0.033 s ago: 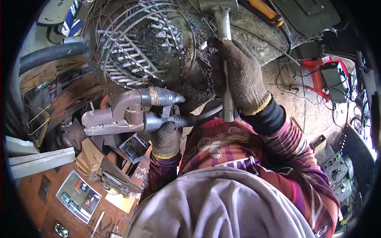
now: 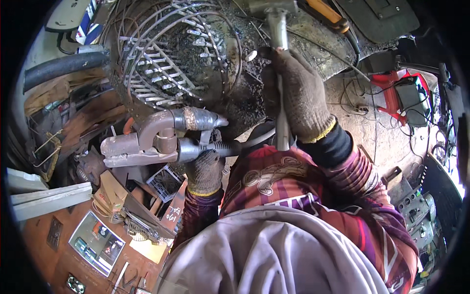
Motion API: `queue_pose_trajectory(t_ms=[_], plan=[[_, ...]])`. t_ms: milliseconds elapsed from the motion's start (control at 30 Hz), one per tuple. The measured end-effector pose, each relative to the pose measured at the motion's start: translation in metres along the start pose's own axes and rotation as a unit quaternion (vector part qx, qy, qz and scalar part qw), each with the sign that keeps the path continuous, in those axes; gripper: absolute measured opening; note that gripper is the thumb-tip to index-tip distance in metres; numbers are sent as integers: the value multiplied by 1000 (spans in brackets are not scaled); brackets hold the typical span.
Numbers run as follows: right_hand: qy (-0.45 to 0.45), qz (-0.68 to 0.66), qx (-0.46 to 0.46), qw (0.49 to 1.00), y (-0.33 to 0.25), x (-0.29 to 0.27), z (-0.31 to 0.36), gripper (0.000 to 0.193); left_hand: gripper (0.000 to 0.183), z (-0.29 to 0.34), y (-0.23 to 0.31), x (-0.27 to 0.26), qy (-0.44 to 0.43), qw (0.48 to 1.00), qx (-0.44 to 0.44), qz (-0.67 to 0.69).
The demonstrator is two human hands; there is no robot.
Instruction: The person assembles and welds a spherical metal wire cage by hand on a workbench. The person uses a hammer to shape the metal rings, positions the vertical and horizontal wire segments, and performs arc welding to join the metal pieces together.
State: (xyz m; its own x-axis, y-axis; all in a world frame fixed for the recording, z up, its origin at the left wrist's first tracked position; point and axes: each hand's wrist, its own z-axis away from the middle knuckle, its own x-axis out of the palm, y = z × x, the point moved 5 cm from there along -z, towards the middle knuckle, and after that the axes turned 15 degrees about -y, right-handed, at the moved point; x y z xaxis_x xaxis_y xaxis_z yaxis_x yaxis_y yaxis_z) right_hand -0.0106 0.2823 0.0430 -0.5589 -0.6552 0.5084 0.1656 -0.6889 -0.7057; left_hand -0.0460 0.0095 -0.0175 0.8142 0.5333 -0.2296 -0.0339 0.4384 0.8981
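My right hand point(image 2: 298, 98), in a grey knit glove, is shut on the steel handle of a hammer point(image 2: 279, 29) held upright; its head is at the top edge of the view. My left hand point(image 2: 205, 169), also gloved, grips the dark handle of a heavy grey metal clamp tool point(image 2: 156, 137) that points left. Just beyond both hands stands a round, soot-blackened metal basket frame point(image 2: 171, 59) made of wire hoops and flat slats. The clamp's upper jaw reaches the frame's lower rim.
A red welding machine point(image 2: 406, 95) with cables sits on the concrete floor at right. A thick black hose point(image 2: 63, 63) runs at upper left. An orange-handled tool point(image 2: 328, 12) lies at the top. Scrap metal, boards and a flat framed panel point(image 2: 95, 242) crowd the lower left.
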Motion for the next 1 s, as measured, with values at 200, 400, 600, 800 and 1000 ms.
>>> queue_pose_trajectory(t_ms=[200, 400, 600, 800, 1000], plan=[[5, 79, -51, 996, 12, 2, -14, 31, 69, 1, 1, 5, 97, 868, 41, 485], [-19, 43, -9, 999, 6, -14, -6, 29, 67, 0, 6, 6, 120, 851, 12, 511], [1, 45, 30, 999, 0, -31, 15, 36, 57, 1, 0, -4, 39, 992, 23, -114], [-104, 189, 125, 968, -16, -66, 35, 37, 54, -11, 31, 8, 71, 963, 36, 257], [-189, 285, 232, 911, -31, -90, 23, 29, 42, -18, 54, 19, 152, 886, 86, 429]])
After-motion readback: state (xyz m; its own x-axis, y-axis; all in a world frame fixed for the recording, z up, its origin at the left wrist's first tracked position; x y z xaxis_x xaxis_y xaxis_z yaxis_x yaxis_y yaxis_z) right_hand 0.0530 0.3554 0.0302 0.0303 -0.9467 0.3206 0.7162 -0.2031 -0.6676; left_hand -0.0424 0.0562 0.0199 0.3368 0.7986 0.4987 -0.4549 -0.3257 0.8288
